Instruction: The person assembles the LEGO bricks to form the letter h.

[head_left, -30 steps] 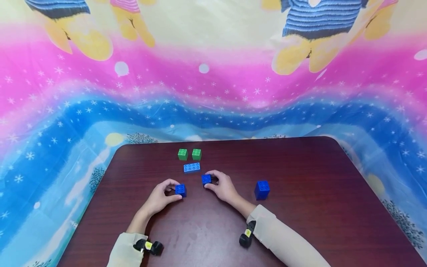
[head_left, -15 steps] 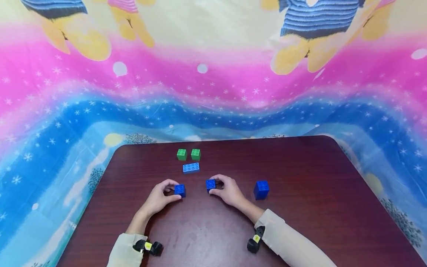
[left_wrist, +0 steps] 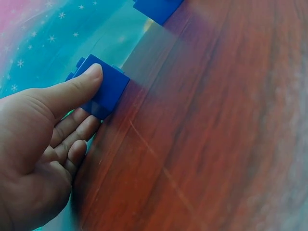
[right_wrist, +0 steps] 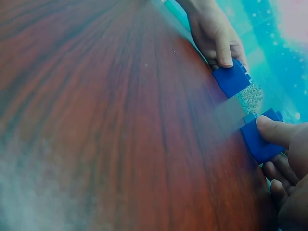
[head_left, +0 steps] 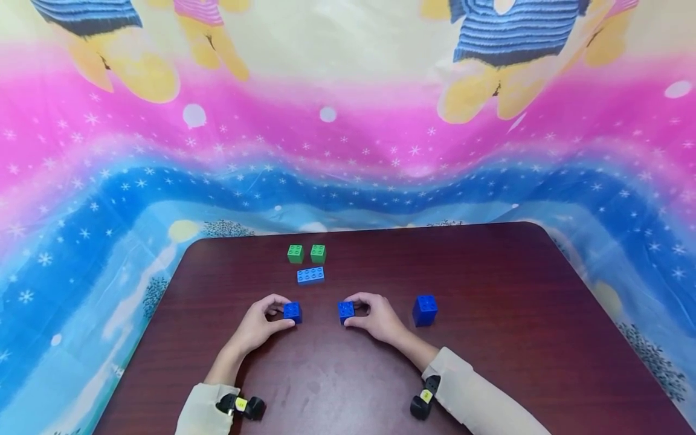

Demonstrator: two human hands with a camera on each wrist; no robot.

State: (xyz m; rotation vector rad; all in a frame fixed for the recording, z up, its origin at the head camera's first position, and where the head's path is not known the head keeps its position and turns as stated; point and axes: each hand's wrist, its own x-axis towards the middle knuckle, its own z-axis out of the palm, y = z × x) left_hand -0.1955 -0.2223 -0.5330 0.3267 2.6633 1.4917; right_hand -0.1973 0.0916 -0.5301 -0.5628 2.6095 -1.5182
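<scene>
My left hand [head_left: 258, 321] pinches a dark blue toy brick [head_left: 292, 312] between thumb and fingers, near the middle of the table. In the left wrist view the thumb lies flat across that brick's side [left_wrist: 109, 91], studs facing away. My right hand [head_left: 379, 318] pinches a second dark blue brick [head_left: 345, 312] the same way, level with the first and a short gap to its right. The right wrist view shows this second brick [right_wrist: 260, 142] under the thumb, with the left hand [right_wrist: 214, 33] and its brick [right_wrist: 232, 79] beyond. Both bricks have their studs up.
A taller dark blue block [head_left: 425, 310] stands right of my right hand. Beyond the hands lies a lighter blue long brick [head_left: 310, 275], with two green bricks [head_left: 295, 254] behind it. The brown table [head_left: 489, 272] ends at a patterned cloth [head_left: 348, 151].
My right hand has drawn its blue brick toward me and slightly right, away from the lighter blue brick. My left hand and its brick have stayed nearly still.
</scene>
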